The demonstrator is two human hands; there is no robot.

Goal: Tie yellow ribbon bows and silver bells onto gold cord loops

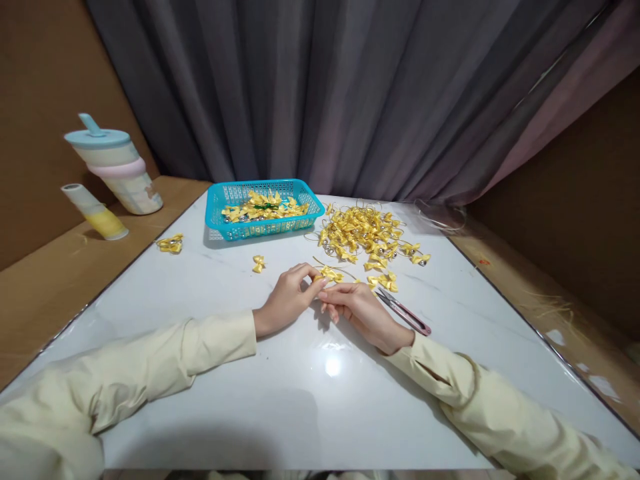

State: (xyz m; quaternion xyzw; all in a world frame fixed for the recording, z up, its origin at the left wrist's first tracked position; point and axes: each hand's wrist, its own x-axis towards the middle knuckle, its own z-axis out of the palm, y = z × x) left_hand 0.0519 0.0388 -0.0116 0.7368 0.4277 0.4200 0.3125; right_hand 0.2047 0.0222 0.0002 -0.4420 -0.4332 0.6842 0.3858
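- Left hand (285,303): over the table's middle, thumb and forefinger curved toward each other, tips drawn close beside a yellow bow; one cannot tell whether they pinch it.
- Right hand (367,315): meeting the left at the fingertips, thumb and forefinger extended close together, other fingers curled below; what they pinch, if anything, is too small to tell.
- Yellow bow (331,274): one, satin-like, just beyond the joined fingertips, a thin cord beside it.
- Pile of yellow bows (357,230): far right of the hands, loosely heaped, with cord loops and small silvery pieces among them.
- Basket (273,233): turquoise, perforated, at the far side left of the pile; more yellow bows inside, with a bit of green.
- Single bow (259,264): lying apart, near side of the basket.
- Small cluster of bows (171,244): toward the table's far left edge.
- Thread snips (407,316): pinkish handles, just right of the right hand, blades toward the bows.
- Tumbler (123,170): pale, with blue lid and straw, far left.
- Cylinder (97,213): white and yellow, tilted in view, beside the tumbler.
- Table (240,407): white, faintly veined, glossy.
- Curtain (320,93): grey, hanging behind.
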